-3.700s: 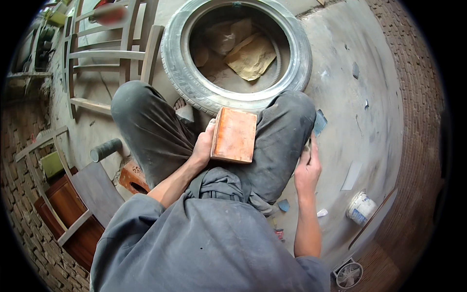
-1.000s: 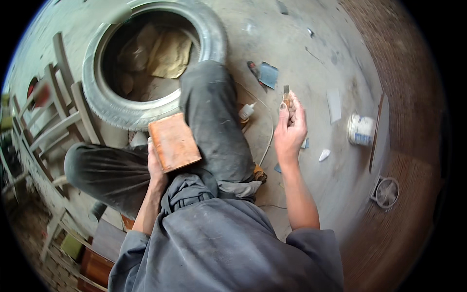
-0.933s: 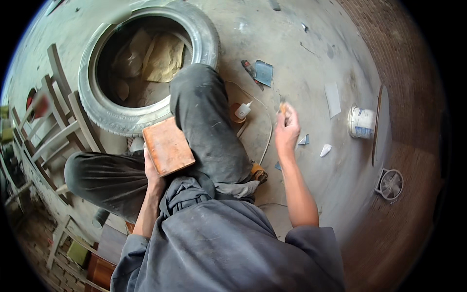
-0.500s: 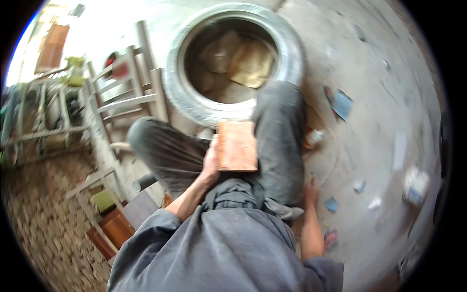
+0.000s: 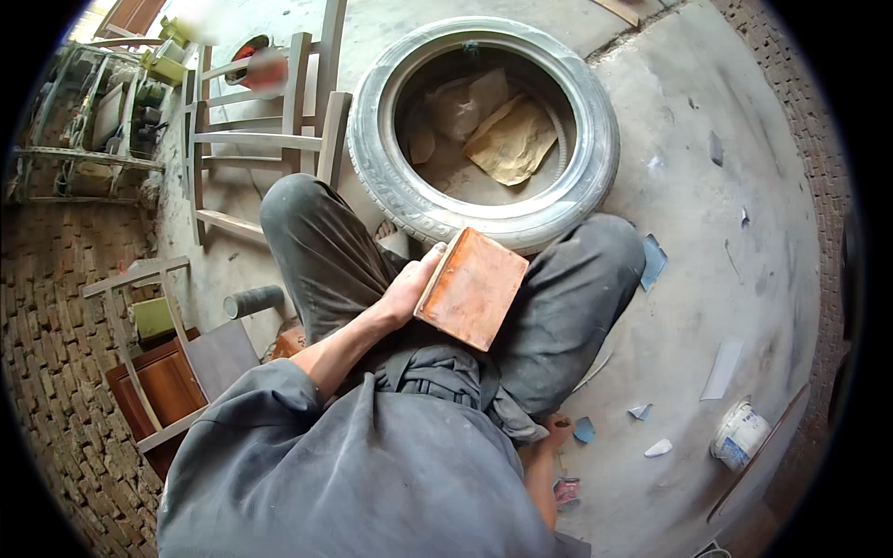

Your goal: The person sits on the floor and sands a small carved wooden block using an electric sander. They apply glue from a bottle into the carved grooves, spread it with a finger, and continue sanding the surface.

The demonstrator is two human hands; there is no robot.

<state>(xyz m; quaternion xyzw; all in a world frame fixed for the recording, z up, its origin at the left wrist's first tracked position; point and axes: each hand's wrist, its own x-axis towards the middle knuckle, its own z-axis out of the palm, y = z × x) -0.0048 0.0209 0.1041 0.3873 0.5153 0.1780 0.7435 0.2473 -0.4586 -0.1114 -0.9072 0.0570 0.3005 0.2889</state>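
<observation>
Your left hand (image 5: 407, 288) clamps one side of the orange-brown block (image 5: 476, 292); a slackened grip could drop it. Whether your right hand (image 5: 553, 434) grips anything, I can't tell.

right hand (image 5: 559, 427) mostly lost to me behind the right thigh (image 5: 558, 325)
i catch only a sliver of it, so i can't say whether it grips anything. the left hand (image 5: 407, 286) hides most of its fingers from me behind the reddish-brown block (image 5: 474, 290), whose underside i can't see either. a foot (image 5: 396, 244) shows only in part beyond the left leg (image 5: 316, 242). over the wooden frame (image 5: 260, 139) sits a blurred red patch (image 5: 268, 73) i can't name. small items (image 5: 147, 100) on the rack (image 5: 88, 156) are too tiny to sort out on my feed, and the lower edge crops a round pale object (image 5: 713, 551).
</observation>
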